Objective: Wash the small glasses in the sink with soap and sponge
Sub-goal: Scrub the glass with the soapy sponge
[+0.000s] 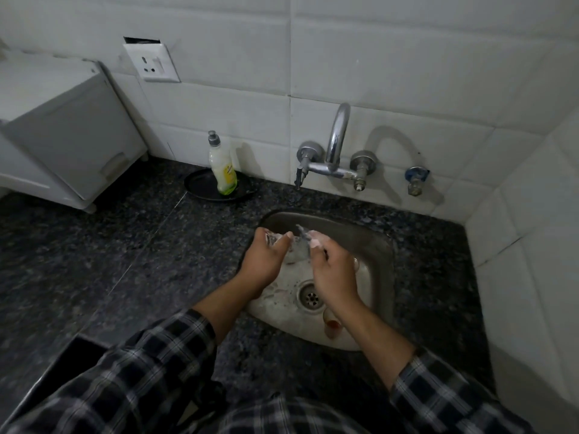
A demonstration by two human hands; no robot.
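Over the steel sink my left hand grips a small clear glass, foamy and partly hidden by my fingers. My right hand holds a thin grey sponge against the glass, with lather on the fingertips. Another small glass with a reddish residue lies in the sink's near right part, half hidden by my right forearm. A soap bottle with yellow-green liquid stands at the back left.
A chrome wall tap hangs over the sink's far edge, with no water seen running. The soap bottle stands on a black dish. A white appliance fills the far left of the dark granite counter. The drain sits mid-sink.
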